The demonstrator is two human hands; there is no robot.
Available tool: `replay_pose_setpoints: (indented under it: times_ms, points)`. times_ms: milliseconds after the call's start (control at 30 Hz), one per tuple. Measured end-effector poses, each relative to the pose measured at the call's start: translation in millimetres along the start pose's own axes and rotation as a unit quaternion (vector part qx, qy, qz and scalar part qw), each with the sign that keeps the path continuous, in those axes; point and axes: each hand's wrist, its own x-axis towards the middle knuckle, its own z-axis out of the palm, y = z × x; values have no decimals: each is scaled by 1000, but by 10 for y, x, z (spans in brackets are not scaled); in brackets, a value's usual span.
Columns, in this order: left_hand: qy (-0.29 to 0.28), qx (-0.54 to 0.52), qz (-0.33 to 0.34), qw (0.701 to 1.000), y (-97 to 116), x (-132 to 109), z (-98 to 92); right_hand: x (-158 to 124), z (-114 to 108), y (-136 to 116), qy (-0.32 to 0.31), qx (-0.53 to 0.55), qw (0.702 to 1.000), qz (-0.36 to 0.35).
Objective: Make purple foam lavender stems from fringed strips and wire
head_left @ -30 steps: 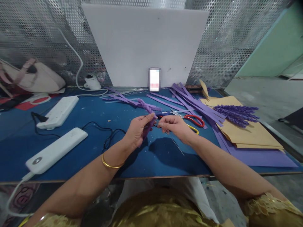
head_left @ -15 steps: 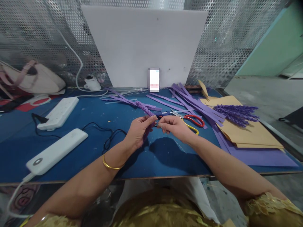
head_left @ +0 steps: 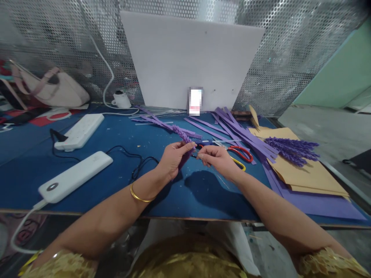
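Note:
My left hand (head_left: 175, 157) is closed around a purple paper lavender sprig (head_left: 182, 134), whose fringed tip points up and away from me while a purple strip hangs below the fingers. Just to its right, my right hand (head_left: 216, 158) pinches a thin, clear-looking wire or stem that is hard to make out. Beyond the right hand lie scissors (head_left: 242, 153) with one red and one yellow handle. Behind both hands a dark blue tool (head_left: 206, 142) with a thin shaft rests on the table, partly hidden.
Purple paper strips (head_left: 246, 133) lie at the back right. Finished lavender sprigs (head_left: 292, 150) rest on brown paper (head_left: 313, 177) over purple sheets. A white power bank (head_left: 75, 177) and a power strip (head_left: 79, 132) sit left, with a black cable. A phone (head_left: 195, 101) leans against a white board.
My right hand has drawn slightly away from the left hand, widening the gap between them. The left hand keeps hold of the lavender sprig. The whole view has shifted a little.

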Motion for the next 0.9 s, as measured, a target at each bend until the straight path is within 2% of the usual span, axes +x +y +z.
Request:
replay_pose_setpoints:
  times_ms: [233,333,600,733,900]
  points:
    - [-29,-12,-37,999,-14,1,-19,1,-5,17,3,21,1000,-12]
    - [-39,-9,-30,999,-18,4,-29,-1,0,3,4,29,1000,-4]
    - [-26,-16,-12,999,-47,8,-29,6,12,39,-1,35,999,1]
    - [-23,-7,-24,999,-22,-7,-25,11,0,30,11,43,999,-2]
    - [-24,-35,-29,999,-21,-7,-17,3,-1,38,-4,55,998,7]
